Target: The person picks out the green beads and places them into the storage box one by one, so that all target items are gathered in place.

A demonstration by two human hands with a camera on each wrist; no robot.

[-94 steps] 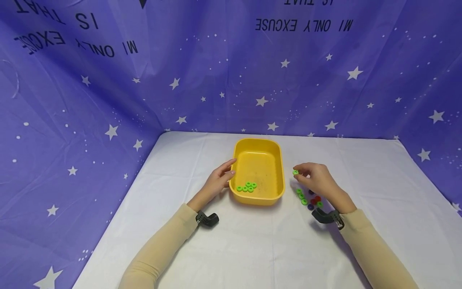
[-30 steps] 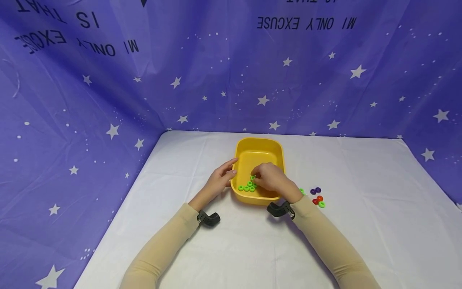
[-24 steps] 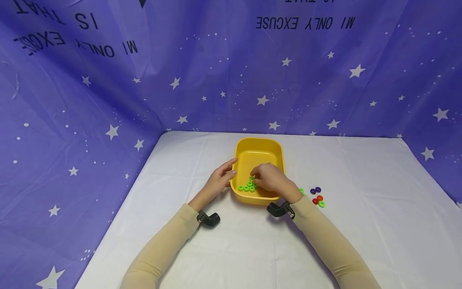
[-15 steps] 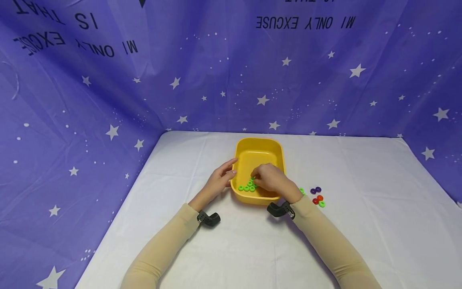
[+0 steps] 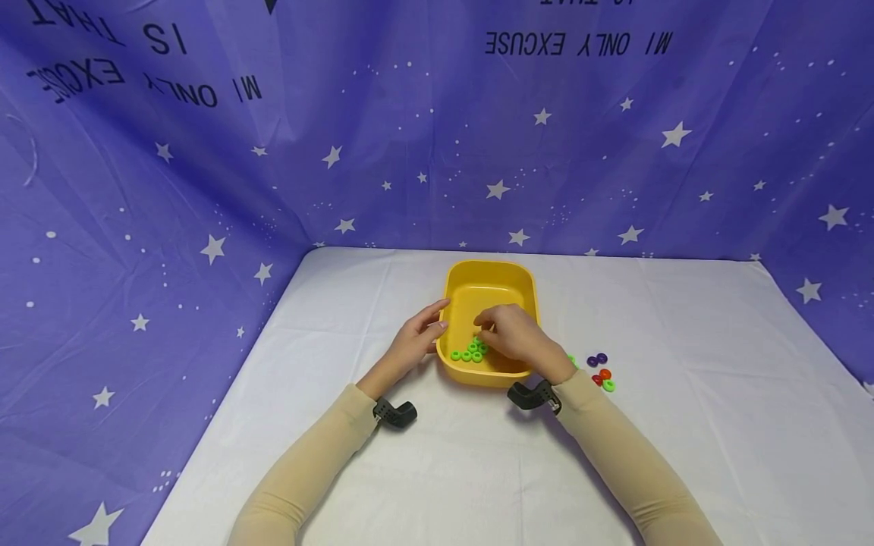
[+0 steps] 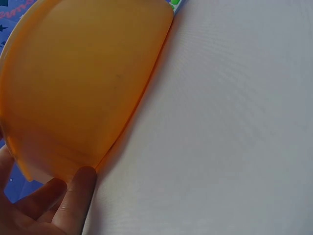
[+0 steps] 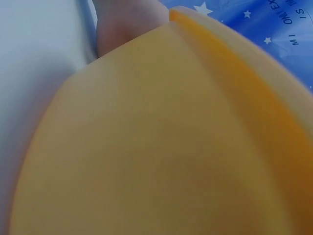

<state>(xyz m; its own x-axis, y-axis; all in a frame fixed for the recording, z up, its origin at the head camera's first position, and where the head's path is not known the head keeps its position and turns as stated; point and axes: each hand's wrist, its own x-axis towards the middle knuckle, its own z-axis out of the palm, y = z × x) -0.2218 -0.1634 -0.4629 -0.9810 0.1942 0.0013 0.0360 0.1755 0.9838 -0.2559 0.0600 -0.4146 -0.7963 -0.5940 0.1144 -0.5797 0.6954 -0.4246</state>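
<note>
A yellow plastic tub stands on the white-covered table. At its near left end lie several small green rings, grouped on the floor of the tub. My left hand rests at the tub's left wall, fingertips at the rim; its fingers touch the outer side in the left wrist view. Inside the tub is my right hand, thumb and index finger parted just above the uppermost green ring. The tub's wall fills most of the right wrist view and hides those fingertips.
Right of the tub lie loose rings: two purple rings, a red ring, an orange-red ring and a green ring. My right sleeve partly covers another green ring. A purple starry curtain stands behind the table.
My right hand has carried a green ring from the loose pieces leftward into the tub and set it by the others. Its fingers have just parted and lifted slightly. The left hand stays put.
</note>
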